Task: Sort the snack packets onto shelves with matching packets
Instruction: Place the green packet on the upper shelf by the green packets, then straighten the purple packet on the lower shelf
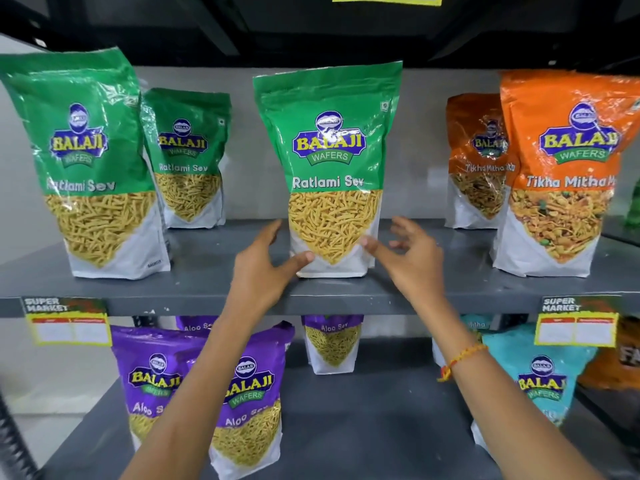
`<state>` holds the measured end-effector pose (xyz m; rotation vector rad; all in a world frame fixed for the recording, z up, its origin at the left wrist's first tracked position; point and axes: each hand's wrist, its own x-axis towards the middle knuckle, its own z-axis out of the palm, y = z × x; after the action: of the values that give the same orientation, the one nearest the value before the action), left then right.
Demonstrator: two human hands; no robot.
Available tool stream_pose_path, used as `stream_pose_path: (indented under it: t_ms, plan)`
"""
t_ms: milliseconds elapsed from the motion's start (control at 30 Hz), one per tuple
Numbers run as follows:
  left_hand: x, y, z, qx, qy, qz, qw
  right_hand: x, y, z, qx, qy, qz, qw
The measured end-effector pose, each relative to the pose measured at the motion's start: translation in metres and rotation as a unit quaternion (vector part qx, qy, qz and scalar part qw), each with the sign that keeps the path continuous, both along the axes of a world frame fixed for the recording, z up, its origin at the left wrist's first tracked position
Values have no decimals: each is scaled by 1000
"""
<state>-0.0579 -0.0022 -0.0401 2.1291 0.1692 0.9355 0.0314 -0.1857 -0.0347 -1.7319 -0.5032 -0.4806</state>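
Now, packet: we see the middle green Ratlami Sev packet [332, 168] standing upright on the upper shelf [207, 289], between two more green ones at left and the orange Tikha Mitha packets [557, 174] at right.
Left hand: our left hand [263, 268] is spread, thumb tip touching the packet's lower left corner, nothing gripped.
Right hand: our right hand [412, 258] is open, fingers loosely curled just beside the lower right edge; we cannot tell whether they touch.
Handling: we judge it light, crinkly, glossy film, slippery, contents brittle.
Hold: we would take both lower side edges, squeezing gently.
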Motion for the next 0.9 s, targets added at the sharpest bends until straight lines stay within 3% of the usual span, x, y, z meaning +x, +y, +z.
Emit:
stream_pose_path:
  t_ms: [67,133,200,267,333,433,533,700,900]
  plan:
    - [-28,-6,-10,-39,-85,28,995,-27,-5,-4,91,-80,14,993]
    - [-56,-5,-33,-52,-101,45,993,-51,-2,-21,117,-80,115,983]
    - [-78,8,-76,-39,-15,70,997,-66,9,-56,35,-22,221,974]
    - [-92,27,-129,-37,134,94,986,-65,24,-109,-100,59,281,953]
    - [-99,51,-197,-114,285,110,945,-54,41,-175,-181,169,286,926]
    - [-103,71,-271,-185,354,88,912,-36,68,-249,-207,329,255,885]
    - [-91,73,-294,-187,324,91,923,-23,101,-284,-172,381,267,869]
    - [-74,69,-310,-214,267,128,931,-17,126,-310,-127,383,344,848]
    - [-50,53,-319,-209,276,144,927,-12,99,-316,-10,395,334,856]
